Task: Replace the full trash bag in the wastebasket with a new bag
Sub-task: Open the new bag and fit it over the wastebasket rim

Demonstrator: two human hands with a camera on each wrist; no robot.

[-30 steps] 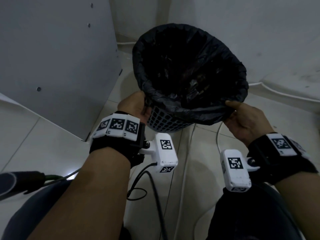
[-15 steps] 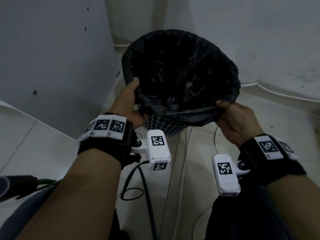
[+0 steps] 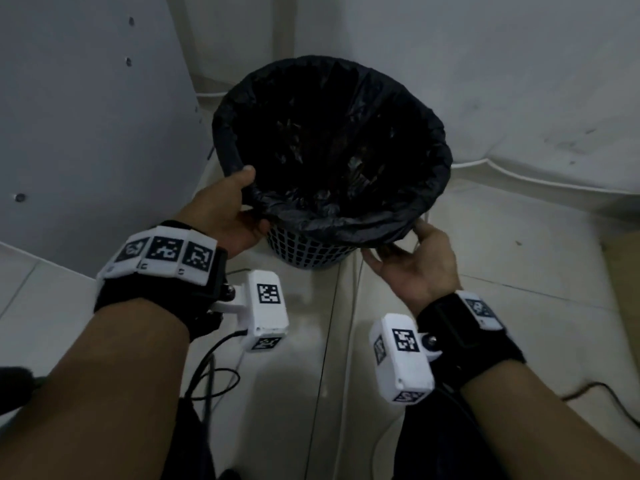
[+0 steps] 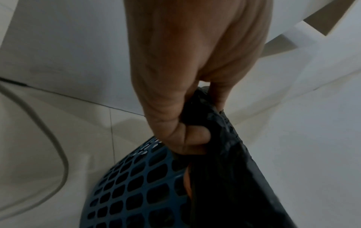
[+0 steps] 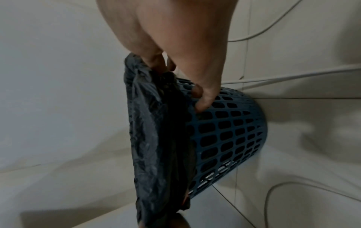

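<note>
A blue mesh wastebasket (image 3: 304,252) stands on the tile floor in a corner. It is lined with a black trash bag (image 3: 332,140) whose hem is folded over the rim. My left hand (image 3: 239,199) grips the hem at the near left, thumb on top of the rim. The left wrist view shows the left hand (image 4: 195,131) pinching the bag (image 4: 224,146) above the wastebasket (image 4: 132,192). My right hand (image 3: 405,251) is palm up at the near right, fingers hooked under the hem. In the right wrist view the right hand (image 5: 166,72) holds the bag (image 5: 152,131) beside the wastebasket (image 5: 234,131).
A grey panel (image 3: 86,116) stands close on the left and white walls close in behind and to the right. White cables (image 3: 519,178) run along the floor by the wall. A black cable (image 3: 207,368) loops on the tiles near my left arm.
My left hand slid up the rim so its thumb lies over the bag's hem. My right hand turned palm up and hooked its fingers under the hem.
</note>
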